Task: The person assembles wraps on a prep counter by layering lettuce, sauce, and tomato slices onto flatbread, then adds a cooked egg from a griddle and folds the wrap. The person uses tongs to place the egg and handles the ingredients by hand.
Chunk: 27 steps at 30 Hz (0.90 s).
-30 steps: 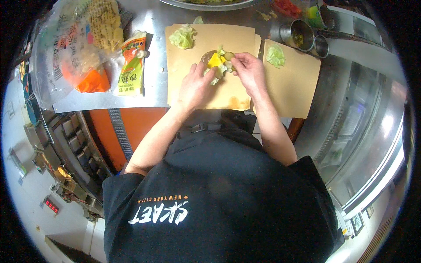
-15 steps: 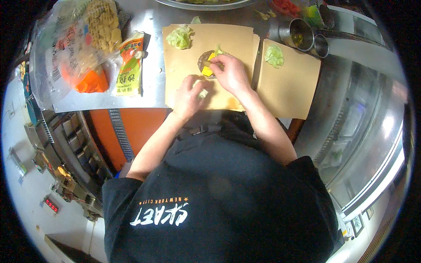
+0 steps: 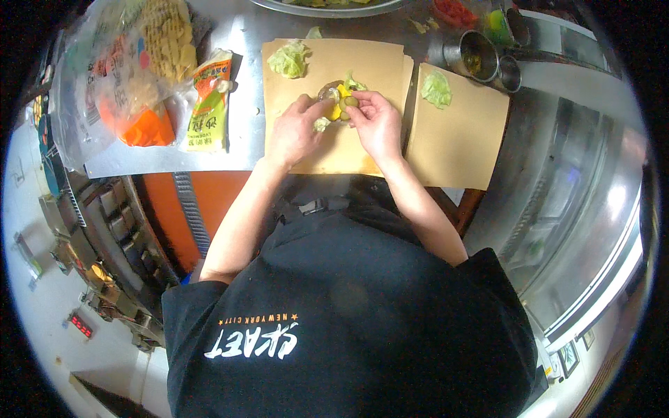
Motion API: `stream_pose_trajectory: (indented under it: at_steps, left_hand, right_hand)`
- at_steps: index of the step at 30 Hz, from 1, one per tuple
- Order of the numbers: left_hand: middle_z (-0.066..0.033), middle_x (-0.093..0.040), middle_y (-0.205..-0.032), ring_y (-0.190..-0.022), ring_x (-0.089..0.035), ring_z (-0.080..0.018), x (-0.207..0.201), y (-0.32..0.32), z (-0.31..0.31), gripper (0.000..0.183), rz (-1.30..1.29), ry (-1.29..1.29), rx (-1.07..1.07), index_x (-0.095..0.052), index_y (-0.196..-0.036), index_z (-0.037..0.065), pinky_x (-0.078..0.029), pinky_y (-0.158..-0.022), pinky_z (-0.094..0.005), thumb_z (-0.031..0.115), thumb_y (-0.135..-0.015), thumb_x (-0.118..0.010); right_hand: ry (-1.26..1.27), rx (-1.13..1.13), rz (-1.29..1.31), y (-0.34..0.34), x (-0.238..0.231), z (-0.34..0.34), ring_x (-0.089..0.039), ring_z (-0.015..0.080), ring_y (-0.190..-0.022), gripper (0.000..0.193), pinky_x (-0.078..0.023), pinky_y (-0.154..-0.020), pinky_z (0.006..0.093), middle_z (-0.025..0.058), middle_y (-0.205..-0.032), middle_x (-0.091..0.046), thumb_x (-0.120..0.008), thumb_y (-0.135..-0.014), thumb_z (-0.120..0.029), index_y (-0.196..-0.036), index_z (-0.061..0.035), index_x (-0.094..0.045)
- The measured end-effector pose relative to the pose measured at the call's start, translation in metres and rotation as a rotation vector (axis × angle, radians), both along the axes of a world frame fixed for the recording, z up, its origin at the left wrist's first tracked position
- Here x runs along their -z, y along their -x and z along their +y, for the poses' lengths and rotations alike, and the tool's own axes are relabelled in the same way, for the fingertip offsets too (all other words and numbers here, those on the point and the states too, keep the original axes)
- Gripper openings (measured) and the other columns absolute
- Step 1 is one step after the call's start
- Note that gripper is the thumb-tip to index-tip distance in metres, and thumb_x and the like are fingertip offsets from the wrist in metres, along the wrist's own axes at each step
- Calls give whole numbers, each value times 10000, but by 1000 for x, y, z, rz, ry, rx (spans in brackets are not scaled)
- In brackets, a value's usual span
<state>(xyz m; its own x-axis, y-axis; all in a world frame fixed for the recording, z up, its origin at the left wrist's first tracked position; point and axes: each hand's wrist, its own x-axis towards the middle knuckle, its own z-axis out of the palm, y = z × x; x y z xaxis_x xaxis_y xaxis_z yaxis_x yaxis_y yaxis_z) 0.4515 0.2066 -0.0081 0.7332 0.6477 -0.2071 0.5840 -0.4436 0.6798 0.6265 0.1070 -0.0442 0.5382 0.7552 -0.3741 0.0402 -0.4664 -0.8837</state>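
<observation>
Both my hands have shifted since half a second ago: my left hand (image 3: 296, 131) has come forward to the patty, and my right hand (image 3: 377, 125) has drawn off the patty's middle to its right side. Between them lies the brown patty (image 3: 325, 91), with yellow cheese (image 3: 343, 90) on it, just past the fingertips of my left and beside those of my right. My right thumb and fingers are pinched together on round green pickle slices (image 3: 350, 102) at the cheese's right edge. My left fingers are bent, their tips at the patty's near left edge; I cannot tell whether they grip anything. One bit of lettuce (image 3: 321, 124) sits by my left fingers, and a shred (image 3: 354, 82) lies just beyond the cheese. All this is on a sheet of brown paper (image 3: 355, 151), with a lettuce leaf (image 3: 288, 60) near its far left corner. To the right, another brown sheet (image 3: 453, 143) bears a second leaf (image 3: 437, 89), with a metal cup (image 3: 452, 52) past it. Leftward, well apart from my hands, lies an orange-and-green pouch (image 3: 209, 104) beside a clear plastic bag (image 3: 87, 118).
</observation>
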Motion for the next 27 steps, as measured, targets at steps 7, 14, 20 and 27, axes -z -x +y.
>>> stream_pose_trajectory:
  at_steps: [7, 14, 20, 27]
  left_hand:
    - [-137, -641, -1101, -1016, -679, -365, -2, 4, 0, 676, -31, 37, -41, -654, -1427, 185, -582, -886, -470, -41, -791, -693]
    - [-104, -648, -1166, -1056, -696, -344, -9, -3, -8, 742, 117, -104, 152, -604, -1493, 282, -611, -866, -464, 109, -799, -800]
    - [-105, -650, -1189, -1075, -701, -345, -11, -7, -8, 620, 193, -147, 166, -640, -1406, 251, -608, -855, -468, 190, -816, -818]
    - [-115, -653, -1160, -1094, -690, -350, -20, 8, -10, 542, 244, -76, 154, -657, -1317, 180, -597, -856, -477, 139, -797, -806]
  right_hand:
    - [71, -123, -365, -1, -14, 4, -747, 107, -826, 197, -590, -733, 273, 100, -916, -811, -796, -955, -98, -1120, 10, -783]
    - [110, -50, -244, -16, -17, 17, -753, 132, -748, 190, -587, -699, 281, 107, -889, -812, -809, -943, -139, -1085, -13, -801]
    - [0, -85, -379, -19, -17, 19, -746, 134, -734, 140, -575, -669, 291, 115, -849, -797, -803, -944, -123, -1043, -24, -803]
    - [-66, -174, -472, -15, -9, 19, -698, 183, -727, 144, -546, -677, 317, 78, -876, -724, -794, -934, -100, -1055, -23, -801]
